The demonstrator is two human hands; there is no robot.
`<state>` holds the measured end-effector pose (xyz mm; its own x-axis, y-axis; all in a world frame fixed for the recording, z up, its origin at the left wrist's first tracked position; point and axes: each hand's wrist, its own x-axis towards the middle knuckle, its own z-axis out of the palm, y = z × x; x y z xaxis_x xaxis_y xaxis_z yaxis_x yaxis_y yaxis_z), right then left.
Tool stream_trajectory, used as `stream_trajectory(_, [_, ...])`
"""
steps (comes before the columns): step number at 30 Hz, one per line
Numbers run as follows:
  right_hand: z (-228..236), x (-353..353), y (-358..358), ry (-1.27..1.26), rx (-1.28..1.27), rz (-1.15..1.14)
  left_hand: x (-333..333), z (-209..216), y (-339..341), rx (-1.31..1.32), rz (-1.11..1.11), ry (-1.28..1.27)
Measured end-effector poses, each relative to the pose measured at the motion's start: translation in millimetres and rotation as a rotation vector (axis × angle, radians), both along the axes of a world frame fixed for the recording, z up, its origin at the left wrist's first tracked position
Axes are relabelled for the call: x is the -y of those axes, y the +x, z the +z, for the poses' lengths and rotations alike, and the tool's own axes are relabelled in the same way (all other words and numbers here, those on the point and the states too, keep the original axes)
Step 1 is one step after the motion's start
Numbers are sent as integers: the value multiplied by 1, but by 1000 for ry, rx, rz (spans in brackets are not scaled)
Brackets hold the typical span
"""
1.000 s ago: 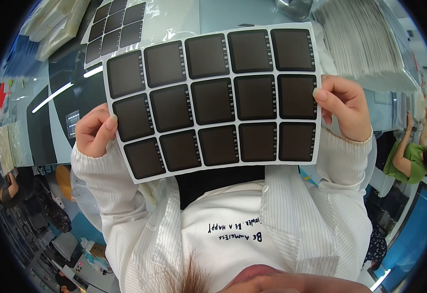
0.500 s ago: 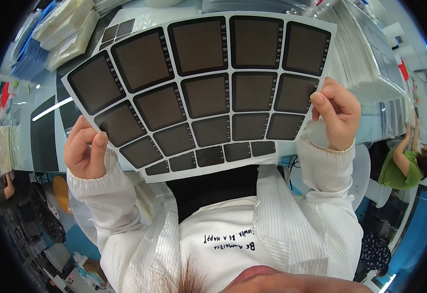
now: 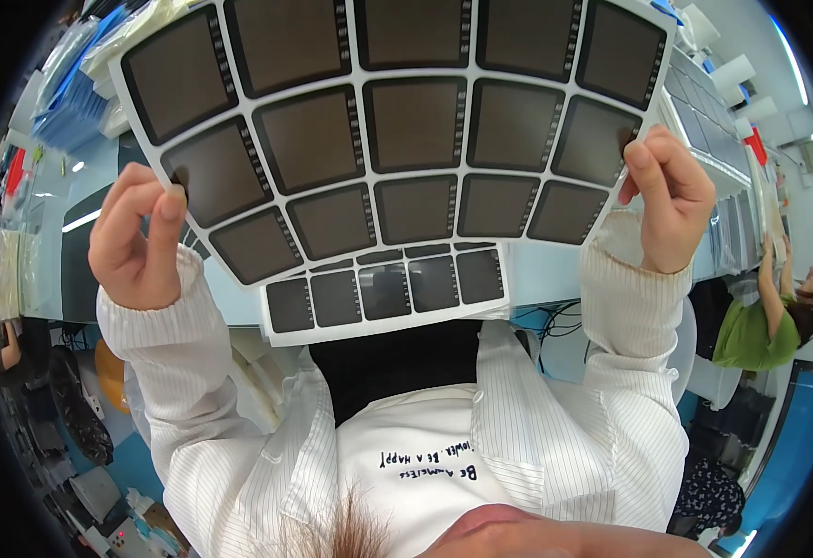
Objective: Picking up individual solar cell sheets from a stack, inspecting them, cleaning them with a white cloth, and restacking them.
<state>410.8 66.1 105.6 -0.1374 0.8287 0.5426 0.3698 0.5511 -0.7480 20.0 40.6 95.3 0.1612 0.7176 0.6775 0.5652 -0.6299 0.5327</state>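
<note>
White sheet (image 3: 416,126) with dark rounded squares held up by both hands, raised above the table (image 3: 541,272), top edge cut off by the picture's upper border. Three rows of five squares seen; a strip of small marks is carried along the right side of each. Left edge pinched by the left hand (image 3: 137,237), thumb and fingers clamped on the border near the lower left. Right edge gripped the same way by the right hand (image 3: 671,200), fingers clamped on the sheet. Sheet looks bowed; lens bend cannot be told apart from real curve.

Second sheet (image 3: 384,293), same pattern, placed at the table's near edge, its upper part hidden by the held one. Blue plastic-wrapped stack (image 3: 72,116) seen at upper left; tile-patterned stack (image 3: 704,126) at right, just beyond the right hand. Black cables (image 3: 555,325) seen near the table edge. Co-worker in green (image 3: 760,330) seen at far right, well apart from the sheet.
</note>
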Motion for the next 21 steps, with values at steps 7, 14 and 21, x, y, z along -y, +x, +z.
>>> stream_trajectory(7, [22,6,22,101,-14,-118,-22,21,27,-18,-56,112])
stream_trajectory(14, [60,1,95,180,-106,-441,-72,46,112,5,-123,-97])
stream_trajectory(21, [105,-50,212,-201,-14,-400,-140,43,228,73,-289,-231])
